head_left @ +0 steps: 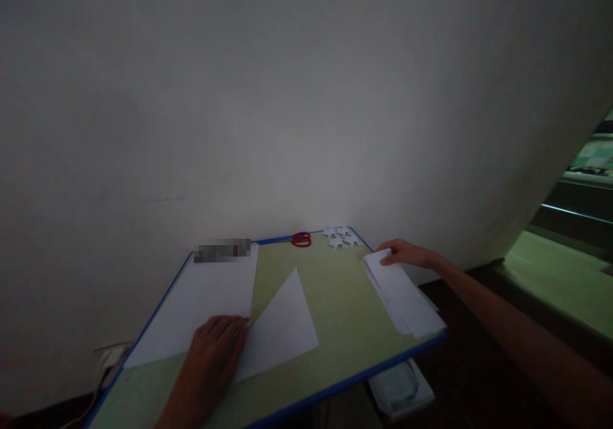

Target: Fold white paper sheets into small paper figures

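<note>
A white sheet of paper [282,333] in a triangle shape, seemingly folded, lies near the front middle of the table. My left hand [218,349] is closed at its left edge, fingers curled together with the paper's side at the fingertips. On the table's right side is a loose stack of white paper strips [405,295]. My right hand [400,251] grips the far end of the top strip, thumb on its face and the other fingers curled over the far edge. Larger white sheets [205,301] lie flat on the left, partly covered by my left hand.
Red-handled scissors [301,240] lie at the table's back edge. Several white paper cutouts [341,237] with pointed shapes sit at the back right corner. A blurred dark object [220,250] rests at the back left. The pale green table [335,308] has a blue rim and stands against a wall.
</note>
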The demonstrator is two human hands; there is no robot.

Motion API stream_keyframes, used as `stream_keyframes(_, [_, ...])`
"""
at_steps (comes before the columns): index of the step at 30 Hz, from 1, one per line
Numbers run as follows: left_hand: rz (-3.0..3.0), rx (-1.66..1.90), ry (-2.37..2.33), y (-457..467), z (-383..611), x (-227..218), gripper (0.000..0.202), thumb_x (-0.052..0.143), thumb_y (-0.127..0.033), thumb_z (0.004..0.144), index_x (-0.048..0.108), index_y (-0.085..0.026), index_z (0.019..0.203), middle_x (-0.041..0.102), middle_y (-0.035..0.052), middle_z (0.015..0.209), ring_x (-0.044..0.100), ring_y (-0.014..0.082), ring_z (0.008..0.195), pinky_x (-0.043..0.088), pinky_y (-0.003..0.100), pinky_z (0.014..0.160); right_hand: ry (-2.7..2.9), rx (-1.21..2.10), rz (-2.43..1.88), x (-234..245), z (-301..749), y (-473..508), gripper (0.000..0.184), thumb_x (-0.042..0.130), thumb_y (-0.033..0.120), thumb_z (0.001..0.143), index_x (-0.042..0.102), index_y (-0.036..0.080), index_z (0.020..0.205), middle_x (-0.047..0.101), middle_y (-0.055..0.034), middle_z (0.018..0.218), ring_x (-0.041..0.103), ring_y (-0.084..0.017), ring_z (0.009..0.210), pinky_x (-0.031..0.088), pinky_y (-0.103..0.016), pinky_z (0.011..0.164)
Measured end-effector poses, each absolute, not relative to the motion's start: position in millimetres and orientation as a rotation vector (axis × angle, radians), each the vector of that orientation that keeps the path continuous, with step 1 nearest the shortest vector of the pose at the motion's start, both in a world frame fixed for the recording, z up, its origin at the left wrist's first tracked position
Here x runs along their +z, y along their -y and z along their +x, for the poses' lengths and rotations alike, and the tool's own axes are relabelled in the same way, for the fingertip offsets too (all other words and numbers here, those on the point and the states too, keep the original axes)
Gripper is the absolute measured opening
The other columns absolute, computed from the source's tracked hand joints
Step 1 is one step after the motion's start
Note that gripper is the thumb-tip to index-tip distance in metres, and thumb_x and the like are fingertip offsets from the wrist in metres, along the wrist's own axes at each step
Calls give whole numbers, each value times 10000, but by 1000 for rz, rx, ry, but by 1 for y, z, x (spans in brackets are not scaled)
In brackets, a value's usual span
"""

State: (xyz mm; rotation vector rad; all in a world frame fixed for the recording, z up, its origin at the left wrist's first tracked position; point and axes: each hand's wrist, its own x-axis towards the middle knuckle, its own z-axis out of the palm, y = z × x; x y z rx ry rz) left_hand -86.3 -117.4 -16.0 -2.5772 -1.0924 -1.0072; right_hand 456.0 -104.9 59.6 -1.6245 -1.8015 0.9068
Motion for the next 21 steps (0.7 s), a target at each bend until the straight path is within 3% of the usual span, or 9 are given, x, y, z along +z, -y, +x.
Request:
stream_keyframes(7, [-2571,-1030,1065,120,-86,-12,291,465,-349,1035,733,-244,1080,783,65,1016,722,244,942,568,403,834,1806,695,-1675,40,469,91,589,796,474,669,762,129,1146,762,-167,1141,689,-323,1081,512,-439,970])
stream_keyframes(10, [-2519,-1110,1057,124,-85,-4,255,491,-328,1025,724,-241,1082,781,68,1004,721,237,932,561,396,832,1767,510,-1711,35,466,86,703,791,478,673,691,133,1277,654,-229,1345,578,-387,1279,455,-541,1059])
stream_keyframes(12, [-2485,-1189,1068,128,-79,4,225,520,-315,1013,719,-235,1084,779,69,1010,717,231,927,555,393,827,1753,411,-1704,34,451,83,690,714,496,767,636,129,1346,562,-248,1448,517,-387,1346,433,-572,1083])
stream_keyframes(14, [-2476,-1246,1129,129,-66,16,220,526,-299,1006,719,-239,1091,777,67,1017,713,229,934,547,398,842,1800,402,-1650,34,419,80,609,607,486,872,608,153,1381,584,-211,1421,596,-327,1251,502,-517,1022])
stream_keyframes(16, [-2480,-1335,1241,123,-45,30,221,522,-289,1000,725,-238,1070,771,69,1029,707,232,959,539,405,862,1999,412,-1503,32,373,75,489,599,473,905,671,195,1301,642,-148,1351,626,-279,1211,523,-457,1020])
stream_keyframes(19, [-2547,-1547,1423,92,-12,51,252,535,-333,980,726,-215,1094,754,93,1090,691,241,1004,516,429,951,2249,367,-1252,27,300,63,334,596,408,924,723,287,1209,697,-62,1286,609,-230,1265,456,-417,1128])
stream_keyframes(21, [-2658,-1723,1659,61,3,61,279,540,-364,954,725,-185,1062,753,116,1111,697,229,960,527,397,929,2255,357,-1213,22,263,51,355,629,398,900,719,314,1232,684,-58,1331,588,-253,1314,446,-449,1140])
